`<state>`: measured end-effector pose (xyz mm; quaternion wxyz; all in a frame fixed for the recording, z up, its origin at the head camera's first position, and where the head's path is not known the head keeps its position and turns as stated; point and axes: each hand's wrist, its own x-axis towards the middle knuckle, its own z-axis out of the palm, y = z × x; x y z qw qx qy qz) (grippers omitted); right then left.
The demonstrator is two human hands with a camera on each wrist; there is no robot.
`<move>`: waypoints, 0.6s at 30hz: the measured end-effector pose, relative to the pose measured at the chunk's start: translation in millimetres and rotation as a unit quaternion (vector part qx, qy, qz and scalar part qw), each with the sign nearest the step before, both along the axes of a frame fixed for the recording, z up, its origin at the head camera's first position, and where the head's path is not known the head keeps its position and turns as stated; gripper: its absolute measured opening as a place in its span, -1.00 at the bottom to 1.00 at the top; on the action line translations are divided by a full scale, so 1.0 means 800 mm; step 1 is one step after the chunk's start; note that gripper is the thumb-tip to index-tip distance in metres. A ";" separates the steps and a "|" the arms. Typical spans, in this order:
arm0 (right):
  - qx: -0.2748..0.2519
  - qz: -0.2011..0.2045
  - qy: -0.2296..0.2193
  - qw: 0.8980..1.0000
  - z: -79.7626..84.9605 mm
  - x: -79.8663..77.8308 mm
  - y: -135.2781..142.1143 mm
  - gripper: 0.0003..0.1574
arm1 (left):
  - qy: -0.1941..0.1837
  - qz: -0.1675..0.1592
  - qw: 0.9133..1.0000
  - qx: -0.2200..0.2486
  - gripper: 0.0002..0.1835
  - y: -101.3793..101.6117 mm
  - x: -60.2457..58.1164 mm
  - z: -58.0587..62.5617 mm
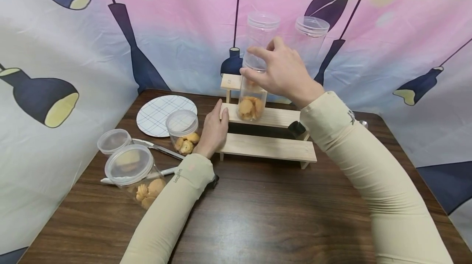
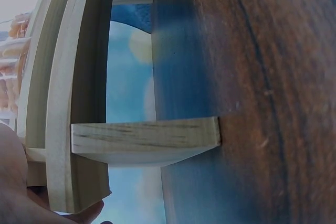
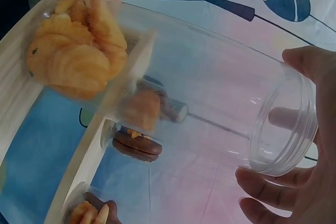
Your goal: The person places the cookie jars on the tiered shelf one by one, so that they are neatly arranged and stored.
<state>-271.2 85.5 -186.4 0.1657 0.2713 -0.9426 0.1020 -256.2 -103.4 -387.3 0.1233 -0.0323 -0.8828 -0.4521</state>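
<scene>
My right hand [image 1: 284, 69] grips the top of a tall clear jar [image 3: 194, 72], fingers and thumb spread round its rim. Golden cookies [image 1: 250, 107] fill the bottom of that jar, which stands at the left part of the middle tier of a stepped wooden stand [image 1: 269, 147]. Whether its base rests fully on the board cannot be told. At the stand's left end, my left hand [image 1: 213, 130] holds the board's edge, with fingertips showing under it in the left wrist view. Two more tall jars, a left jar [image 1: 263, 22] and a right jar [image 1: 312, 26], rise behind, on the top tier.
Left of the stand are a short cookie jar [image 1: 183, 126], a round checked board [image 1: 156, 112], a knife [image 1: 162, 149] and a larger cookie jar [image 1: 129, 165]. Another clear lidded container [image 1: 114, 141] sits behind that. A patterned cloth [image 1: 191, 18] hangs behind the brown table [image 1: 258, 215].
</scene>
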 end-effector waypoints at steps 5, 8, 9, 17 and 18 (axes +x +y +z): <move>0.001 -0.003 0.001 1.000 -0.001 -0.002 0.001 -0.15 | -0.002 -0.001 1.000 0.003 -0.35 0.000 -0.001 0.000; 0.003 -0.004 0.003 1.000 -0.002 -0.002 0.001 -0.14 | -0.006 -0.002 1.000 0.003 -0.34 -0.001 -0.001 0.000; 0.004 -0.005 0.003 1.000 -0.002 -0.002 0.001 -0.14 | -0.007 -0.002 1.000 0.004 -0.34 -0.001 -0.002 0.000; 0.011 -0.005 0.010 1.000 -0.005 -0.004 0.002 -0.14 | -0.005 -0.002 1.000 0.003 -0.34 0.000 -0.003 -0.001; 0.012 -0.005 0.012 1.000 -0.005 -0.004 0.002 -0.14 | -0.004 -0.002 1.000 0.003 -0.35 0.000 -0.003 -0.001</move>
